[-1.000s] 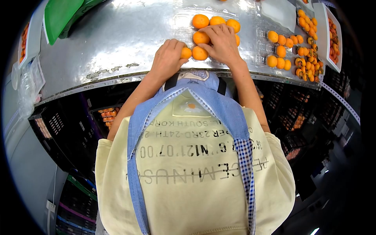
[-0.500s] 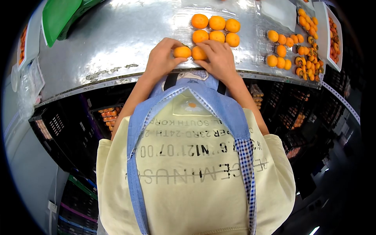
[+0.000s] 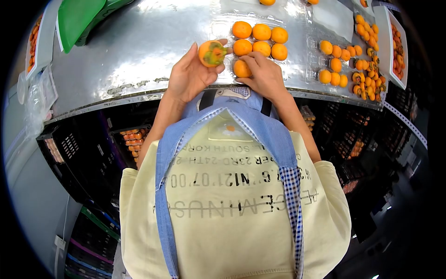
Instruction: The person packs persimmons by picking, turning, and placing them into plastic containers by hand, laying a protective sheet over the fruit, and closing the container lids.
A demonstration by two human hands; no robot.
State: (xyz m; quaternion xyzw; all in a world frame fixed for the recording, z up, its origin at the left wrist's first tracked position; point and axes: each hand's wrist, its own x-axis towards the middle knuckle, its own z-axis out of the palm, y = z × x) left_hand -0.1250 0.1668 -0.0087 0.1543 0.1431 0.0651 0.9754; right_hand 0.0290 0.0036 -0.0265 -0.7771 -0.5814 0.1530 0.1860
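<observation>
My left hand holds an orange persimmon in its curled fingers, with the green-brown leafy calyx turned up toward me. It is raised to the left of a clear plastic tray. On the tray sit two rows of persimmons, smooth sides up. My right hand has its thumb and fingers around another persimmon at the front left of that group. Part of this fruit is hidden behind the fingers.
Loose persimmons crowd the right end of the metal table, beside a white crate of fruit. More persimmons stand in a second clear tray. A green scoop-shaped container lies at the back left. Black crates stand under the table.
My left hand has lifted its persimmon off the front row, moved left and turned it calyx up. My right hand stays at the front row with its persimmon.
</observation>
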